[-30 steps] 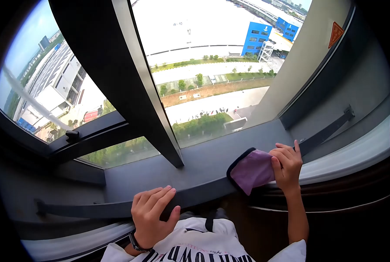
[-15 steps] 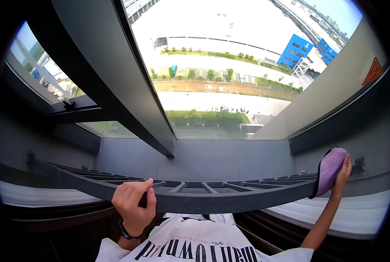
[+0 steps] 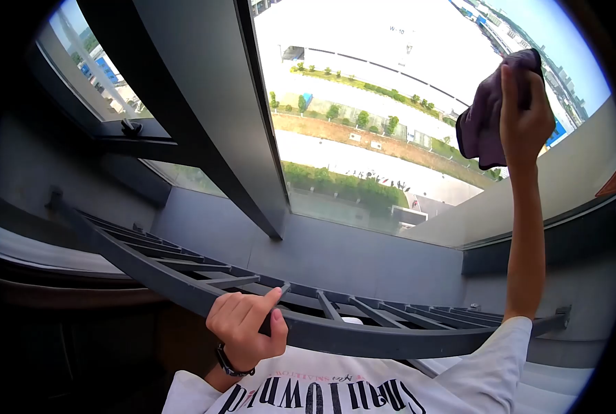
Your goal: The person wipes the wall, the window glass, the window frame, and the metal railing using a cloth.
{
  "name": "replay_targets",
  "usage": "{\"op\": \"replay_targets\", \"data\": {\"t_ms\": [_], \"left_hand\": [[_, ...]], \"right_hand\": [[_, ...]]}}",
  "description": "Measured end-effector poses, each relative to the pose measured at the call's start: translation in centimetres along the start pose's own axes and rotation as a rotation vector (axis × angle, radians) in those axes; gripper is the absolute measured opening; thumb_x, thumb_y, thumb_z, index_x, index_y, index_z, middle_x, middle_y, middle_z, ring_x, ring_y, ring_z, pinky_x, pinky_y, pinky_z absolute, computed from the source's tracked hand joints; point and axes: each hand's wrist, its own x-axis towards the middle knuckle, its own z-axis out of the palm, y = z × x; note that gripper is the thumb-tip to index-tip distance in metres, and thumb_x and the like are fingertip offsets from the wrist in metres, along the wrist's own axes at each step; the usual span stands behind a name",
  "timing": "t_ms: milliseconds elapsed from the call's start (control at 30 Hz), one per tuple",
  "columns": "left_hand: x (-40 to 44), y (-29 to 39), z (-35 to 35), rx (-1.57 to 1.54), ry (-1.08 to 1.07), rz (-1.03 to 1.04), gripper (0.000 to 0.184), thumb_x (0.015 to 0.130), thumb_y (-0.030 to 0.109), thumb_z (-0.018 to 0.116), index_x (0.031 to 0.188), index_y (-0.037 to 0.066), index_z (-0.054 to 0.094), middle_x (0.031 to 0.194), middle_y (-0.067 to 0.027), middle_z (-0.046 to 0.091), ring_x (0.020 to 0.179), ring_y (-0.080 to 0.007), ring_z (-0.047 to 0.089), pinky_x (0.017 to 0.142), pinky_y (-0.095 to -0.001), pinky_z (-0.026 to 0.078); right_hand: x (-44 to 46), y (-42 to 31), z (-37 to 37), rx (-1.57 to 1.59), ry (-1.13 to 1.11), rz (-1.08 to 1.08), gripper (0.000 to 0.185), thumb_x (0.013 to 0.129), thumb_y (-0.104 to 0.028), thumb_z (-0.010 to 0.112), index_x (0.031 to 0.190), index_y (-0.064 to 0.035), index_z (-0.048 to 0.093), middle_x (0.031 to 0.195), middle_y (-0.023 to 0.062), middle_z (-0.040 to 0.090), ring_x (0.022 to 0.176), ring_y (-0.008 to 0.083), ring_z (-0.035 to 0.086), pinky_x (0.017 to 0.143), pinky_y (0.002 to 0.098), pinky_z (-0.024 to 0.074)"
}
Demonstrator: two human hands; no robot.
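Two hands in view; R hand (image 3: 526, 127) grasps purple cloth w/ dark edging (image 3: 486, 121), raised at far right in front of window (image 3: 363, 148), contact w/ glass unclear; L hand (image 3: 247, 328) is curled on top of grey railing (image 3: 183, 293), near side, left of centre; dark wristband (image 3: 232, 362) on L wrist; window handle (image 3: 132, 127) at far left; white shirt (image 3: 321, 383) at near edge, behind railing.

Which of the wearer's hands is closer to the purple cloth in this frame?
Right. The right hand grips the cloth, raised in front of the window; the left hand is at the railing, lower and to the left, apart from it.
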Motion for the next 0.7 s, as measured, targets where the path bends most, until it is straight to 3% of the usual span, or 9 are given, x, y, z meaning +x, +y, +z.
{"op": "replay_targets", "data": {"t_ms": [33,100,267,333,400,500,567,700], "left_hand": [[0.0,0.0,-0.1,-0.002,0.003,0.0,0.026,0.071,0.017,0.059,0.09,0.007,0.075,0.063,-0.0048,0.062,0.055,-0.0218,0.057,0.059,-0.0327,0.045],[0.0,0.1,-0.3,-0.029,-0.033,-0.024,0.026,0.073,0.017,0.056,0.089,0.004,0.072,0.067,-0.0064,0.064,0.058,-0.0244,0.059,0.064,-0.0356,0.046],[0.3,-0.5,-0.7,-0.051,-0.071,-0.03,0.027,0.072,0.02,0.056,0.088,0.006,0.072,0.067,-0.0046,0.065,0.059,-0.0228,0.061,0.066,-0.0336,0.048],[0.3,-0.8,-0.7,-0.037,-0.078,0.031,0.027,0.073,0.024,0.06,0.089,0.009,0.076,0.067,-0.0007,0.067,0.061,-0.0153,0.063,0.065,-0.0279,0.05],[0.6,-0.9,-1.0,-0.039,-0.094,0.04,0.028,0.073,0.025,0.06,0.09,0.009,0.077,0.068,-0.0006,0.067,0.062,-0.0143,0.064,0.065,-0.0274,0.051],[0.5,-1.1,-1.1,-0.046,-0.123,0.041,0.029,0.074,0.027,0.061,0.091,0.009,0.077,0.069,-0.0002,0.069,0.064,-0.0123,0.066,0.066,-0.0265,0.051],[0.3,-1.1,-0.9,-0.061,-0.124,0.059,0.028,0.076,0.027,0.061,0.091,0.009,0.077,0.071,-0.0009,0.07,0.066,-0.0128,0.067,0.065,-0.0264,0.051],[0.4,-1.1,-0.8,-0.069,-0.121,0.056,0.027,0.077,0.027,0.061,0.089,0.01,0.077,0.073,-0.0016,0.072,0.069,-0.0133,0.069,0.064,-0.0264,0.051]], "right_hand": [[-0.3,-2.2,2.6,-0.041,-0.059,-0.118,0.023,0.089,-0.029,0.073,0.083,-0.0091,0.062,0.072,0.0042,0.062,0.055,0.0228,0.062,0.05,0.0303,0.0471],[-2.9,-5.7,5.8,0.016,-0.139,-0.249,0.025,0.087,-0.024,0.074,0.075,-0.0104,0.057,0.068,0.0036,0.059,0.048,0.0217,0.059,0.043,0.0307,0.0437],[-13.7,-11.2,11.5,0.299,-0.556,-0.252,0.021,0.087,-0.02,0.072,0.075,-0.0095,0.058,0.063,0.0055,0.058,0.048,0.0246,0.059,0.042,0.0341,0.0456],[-18.7,-11.9,12.7,0.343,-0.716,-0.235,0.021,0.088,-0.02,0.069,0.076,-0.0086,0.057,0.062,0.007,0.06,0.048,0.0255,0.061,0.042,0.0348,0.0479],[-22.3,-12.2,13.8,0.357,-0.827,-0.205,0.02,0.091,-0.02,0.066,0.077,-0.0075,0.057,0.061,0.0085,0.062,0.048,0.0272,0.063,0.043,0.036,0.0501],[-19.9,-12.6,13.0,0.373,-0.8,-0.022,0.019,0.091,-0.018,0.067,0.081,-0.0048,0.06,0.065,0.0117,0.063,0.053,0.0296,0.064,0.048,0.0375,0.0516],[-14.7,-12.1,11.5,0.443,-0.596,0.067,0.016,0.09,-0.015,0.069,0.085,-0.0021,0.062,0.067,0.0144,0.063,0.056,0.0309,0.063,0.052,0.0369,0.0499],[-7.4,-12.6,9.4,0.463,-0.444,0.289,0.013,0.089,-0.009,0.069,0.083,0.0004,0.063,0.07,0.0175,0.063,0.057,0.0324,0.06,0.052,0.0362,0.0458]]}}
